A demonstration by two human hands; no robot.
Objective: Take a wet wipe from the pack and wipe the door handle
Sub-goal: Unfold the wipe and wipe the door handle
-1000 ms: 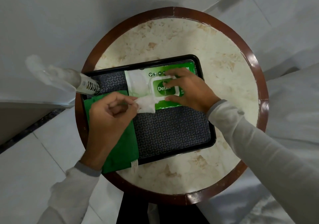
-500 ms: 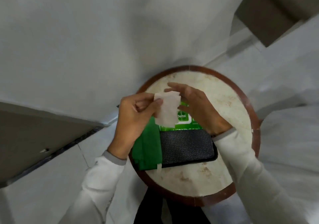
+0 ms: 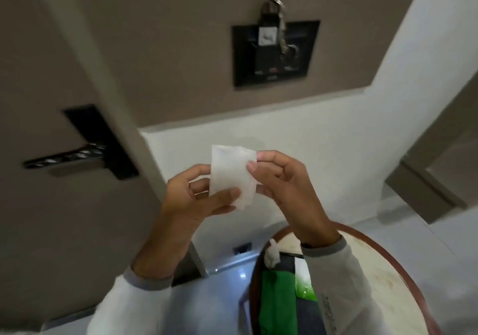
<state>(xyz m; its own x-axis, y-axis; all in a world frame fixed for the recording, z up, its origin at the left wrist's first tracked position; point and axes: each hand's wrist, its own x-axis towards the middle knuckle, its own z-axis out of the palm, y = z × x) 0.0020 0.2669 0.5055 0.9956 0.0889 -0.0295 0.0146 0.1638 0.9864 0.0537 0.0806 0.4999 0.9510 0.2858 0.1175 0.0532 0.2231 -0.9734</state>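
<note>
A folded white wet wipe (image 3: pixel 230 173) is held up in front of the wall by both hands. My left hand (image 3: pixel 192 200) pinches its lower left edge and my right hand (image 3: pixel 287 190) pinches its upper right corner. The black lever door handle (image 3: pixel 66 157) sticks out to the left from a black plate (image 3: pixel 103 141) on the brown door, well left of the wipe. A small green part of the wipe pack (image 3: pixel 306 292) shows on the tray below, mostly hidden by my right sleeve.
A round marble-topped table with a dark wood rim (image 3: pixel 403 262) stands at the lower right, carrying a black tray, a green cloth (image 3: pixel 278 303) and a white spray nozzle (image 3: pixel 271 256). A black key-card switch panel (image 3: pixel 275 55) with keys hangs on the wall above.
The wipe has come out of the pack and risen with both hands. My view has swung up from the table to the door and wall, bringing the handle into sight.
</note>
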